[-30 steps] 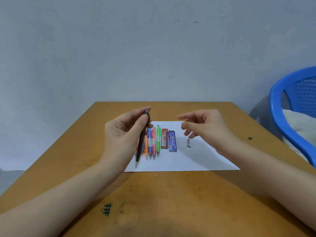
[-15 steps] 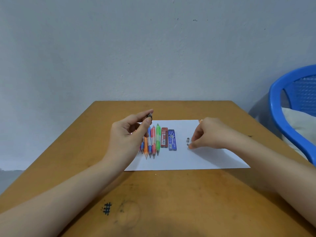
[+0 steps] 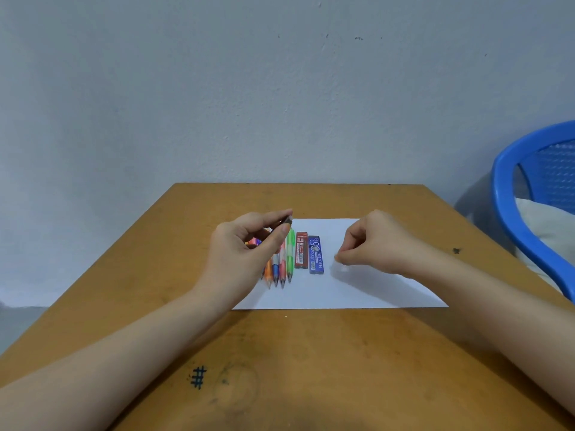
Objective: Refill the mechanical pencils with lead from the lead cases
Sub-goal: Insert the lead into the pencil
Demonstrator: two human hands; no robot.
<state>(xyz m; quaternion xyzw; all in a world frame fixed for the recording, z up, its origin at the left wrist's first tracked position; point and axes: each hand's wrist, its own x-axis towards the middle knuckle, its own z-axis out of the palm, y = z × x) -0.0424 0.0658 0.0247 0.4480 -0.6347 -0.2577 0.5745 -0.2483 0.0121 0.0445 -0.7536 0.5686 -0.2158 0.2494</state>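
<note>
Wooden counter (image 3: 311, 353) against a pale wall (image 3: 280, 104), blue chair (image 3: 510, 188) at right. On white paper (image 3: 357, 290) lie coloured pencils (image 3: 282, 269) and two lead cases (image 3: 316, 255). My left grip (image 3: 239, 253) pinches a dark pencil (image 3: 287, 219), masking part of that row; my right grip (image 3: 379, 244) curls down onto the paper, and I cannot tell what it holds.

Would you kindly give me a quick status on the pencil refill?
Left hand grips dark pencil over the other pencils. Right hand pinching at the paper, contents hidden. Lead cases untouched. Nothing blocking.
</note>
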